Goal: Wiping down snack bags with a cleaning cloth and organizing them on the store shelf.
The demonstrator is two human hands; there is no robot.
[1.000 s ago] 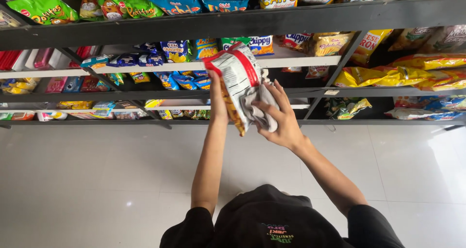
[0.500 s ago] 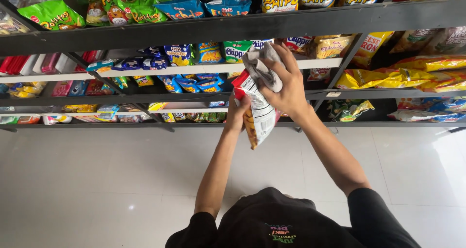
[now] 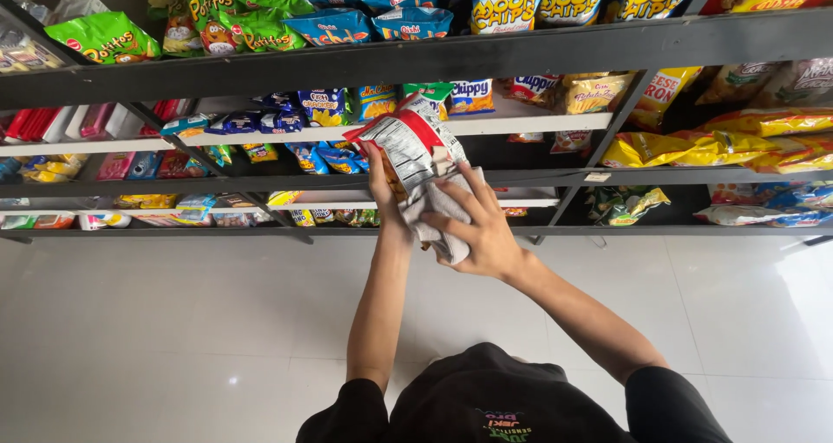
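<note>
Head view, the only one I have: the camera looks down over the person's black shirt (image 3: 486,400) at both raised arms in front of a dark shelf rack (image 3: 434,57) on a pale tiled floor (image 3: 156,321). I see the left hand (image 3: 383,190) closed on the lower edge of a snack bag (image 3: 408,144), red and white with a printed panel facing me; thumb and fingers pinch it from the left side. The bag is tilted, its top leaning toward the middle shelf, and it sits in mid-air just in front of the rack, not resting on any board. The right hand (image 3: 482,230) has its fingers spread and pressed flat against a grey cloth (image 3: 438,217), which is bunched between that palm and the bag's right face; cloth touches bag. I cannot tell how much of the cloth lies under the palm. Behind the bag, blue packets (image 3: 321,105) line the middle shelf; green bags (image 3: 104,37) lie on the top shelf at left, yellow bags (image 3: 685,148) fill the right bay. Lower shelves hold small mixed packets, too small to sort.
</note>
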